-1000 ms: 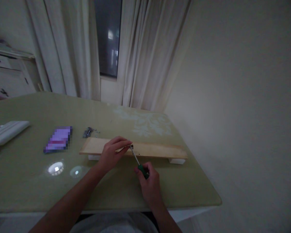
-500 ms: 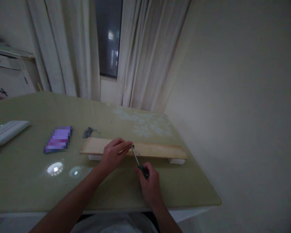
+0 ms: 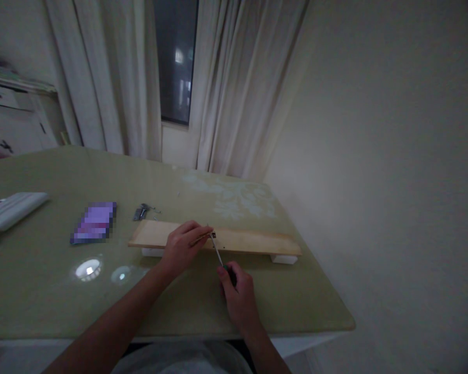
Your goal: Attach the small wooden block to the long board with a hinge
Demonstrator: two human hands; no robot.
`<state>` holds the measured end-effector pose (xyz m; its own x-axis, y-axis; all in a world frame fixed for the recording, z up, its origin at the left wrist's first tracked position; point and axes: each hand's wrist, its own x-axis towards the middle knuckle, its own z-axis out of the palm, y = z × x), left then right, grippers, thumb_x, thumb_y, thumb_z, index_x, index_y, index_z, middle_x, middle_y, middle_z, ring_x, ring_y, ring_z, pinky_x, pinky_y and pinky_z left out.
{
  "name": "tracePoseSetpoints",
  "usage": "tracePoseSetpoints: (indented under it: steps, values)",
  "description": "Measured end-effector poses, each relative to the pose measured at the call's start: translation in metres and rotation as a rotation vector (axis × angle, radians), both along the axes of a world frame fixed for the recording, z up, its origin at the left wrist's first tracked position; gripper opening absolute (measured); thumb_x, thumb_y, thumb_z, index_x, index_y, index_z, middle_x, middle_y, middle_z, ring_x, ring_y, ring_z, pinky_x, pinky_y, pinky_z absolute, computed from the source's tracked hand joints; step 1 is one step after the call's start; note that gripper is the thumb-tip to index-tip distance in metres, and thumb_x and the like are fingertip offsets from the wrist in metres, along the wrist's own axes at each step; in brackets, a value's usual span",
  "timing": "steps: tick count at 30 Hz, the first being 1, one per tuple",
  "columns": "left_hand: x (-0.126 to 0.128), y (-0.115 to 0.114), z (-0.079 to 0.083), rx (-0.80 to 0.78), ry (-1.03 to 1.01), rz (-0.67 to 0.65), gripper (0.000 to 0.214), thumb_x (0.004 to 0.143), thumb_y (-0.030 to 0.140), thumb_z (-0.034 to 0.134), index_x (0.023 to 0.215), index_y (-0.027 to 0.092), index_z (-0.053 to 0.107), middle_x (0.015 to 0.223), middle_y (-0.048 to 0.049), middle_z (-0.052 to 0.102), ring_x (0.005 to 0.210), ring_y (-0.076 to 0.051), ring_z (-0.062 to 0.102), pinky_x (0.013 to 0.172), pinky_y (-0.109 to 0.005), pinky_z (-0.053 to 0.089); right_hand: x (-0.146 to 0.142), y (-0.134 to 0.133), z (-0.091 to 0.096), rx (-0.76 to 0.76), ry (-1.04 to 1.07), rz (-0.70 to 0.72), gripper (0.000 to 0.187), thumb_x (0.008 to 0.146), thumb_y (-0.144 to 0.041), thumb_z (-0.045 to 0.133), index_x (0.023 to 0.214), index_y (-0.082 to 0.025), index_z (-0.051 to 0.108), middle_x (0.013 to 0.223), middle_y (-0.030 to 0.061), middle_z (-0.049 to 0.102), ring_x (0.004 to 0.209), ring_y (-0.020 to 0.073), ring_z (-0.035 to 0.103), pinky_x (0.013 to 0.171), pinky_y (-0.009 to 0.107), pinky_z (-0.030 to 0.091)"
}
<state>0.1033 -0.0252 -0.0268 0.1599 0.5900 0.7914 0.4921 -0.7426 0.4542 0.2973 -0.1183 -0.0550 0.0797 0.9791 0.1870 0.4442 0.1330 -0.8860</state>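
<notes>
A pale wooden board (image 3: 257, 241) lies across two white blocks (image 3: 284, 258). My left hand (image 3: 184, 243) rests over the board, its fingertips together at a small dark metal piece (image 3: 213, 235), whose kind I cannot make out. In my right hand (image 3: 238, 290) is a screwdriver (image 3: 217, 253) with a green handle, mostly covered by the closed fingers. Its shaft slants up to the left, the tip meeting the metal piece beside the left fingertips. Small dark holes show in the board near the shaft.
Behind the board's left end lie metal hardware pieces (image 3: 140, 212) and a few small screws (image 3: 155, 210). A blurred purple packet (image 3: 94, 222) and a long white object (image 3: 17, 210) lie farther left. The glossy green table (image 3: 304, 301) ends near the wall on the right.
My right hand has turned around the screwdriver handle, so less green shows now. My left hand and the board stay in place.
</notes>
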Motion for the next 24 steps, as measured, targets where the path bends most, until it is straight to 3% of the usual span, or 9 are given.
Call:
tracePoseSetpoints:
  steps: [4,9,14,16,20,24]
  values:
    - [0.003,-0.003,0.001,-0.011,-0.034,0.015,0.017,0.099,0.025,0.068,0.109,0.024,0.082,0.086,-0.0028,0.074,0.075,-0.014,0.070,0.070,-0.023,0.054,-0.002,0.001,-0.002,0.074,-0.042,-0.124,0.035,0.081,-0.049,0.080,0.082,-0.020,0.060,0.071,-0.0003,0.064,0.066,0.0163,0.056,0.063,0.026,0.040]
    - [0.002,-0.006,0.007,0.065,-0.063,-0.018,0.016,0.099,0.023,0.069,0.109,0.024,0.082,0.083,-0.0024,0.073,0.074,-0.014,0.068,0.069,-0.023,0.053,0.000,-0.004,0.009,0.045,0.080,-0.036,0.038,0.086,-0.054,0.075,0.077,-0.019,0.063,0.067,-0.0018,0.059,0.064,0.0140,0.053,0.061,0.025,0.039]
    - [-0.002,-0.004,0.010,0.066,-0.106,-0.014,0.015,0.099,0.025,0.070,0.109,0.024,0.081,0.085,-0.0027,0.073,0.074,-0.014,0.069,0.070,-0.024,0.054,0.018,0.005,0.039,-0.396,0.414,0.298,0.056,0.085,-0.073,0.067,0.086,-0.017,0.072,0.063,-0.0002,0.064,0.048,0.0103,0.049,0.047,0.023,0.035]
    - [-0.001,-0.004,0.011,0.042,-0.128,-0.008,0.014,0.099,0.025,0.071,0.108,0.024,0.081,0.086,-0.0031,0.075,0.075,-0.014,0.070,0.071,-0.024,0.055,0.025,0.011,0.049,-0.462,0.436,0.368,0.058,0.086,-0.074,0.065,0.088,-0.017,0.072,0.063,0.0001,0.064,0.046,0.0091,0.048,0.045,0.022,0.034]
    - [0.002,-0.006,0.016,0.054,-0.179,0.069,0.012,0.097,0.026,0.072,0.104,0.023,0.081,0.090,-0.0036,0.079,0.076,-0.015,0.073,0.072,-0.024,0.057,0.026,0.019,0.065,-0.282,0.175,0.325,0.053,0.094,-0.070,0.058,0.094,-0.018,0.073,0.070,0.0015,0.068,0.052,0.0116,0.054,0.048,0.023,0.039]
    - [0.002,-0.006,0.018,0.030,-0.244,0.199,0.012,0.096,0.029,0.073,0.103,0.022,0.080,0.093,-0.0039,0.080,0.074,-0.015,0.074,0.071,-0.026,0.059,0.019,0.022,0.082,0.121,-0.308,0.121,0.032,0.084,-0.043,0.080,0.106,-0.022,0.071,0.093,0.0048,0.074,0.081,0.0197,0.067,0.073,0.031,0.052]
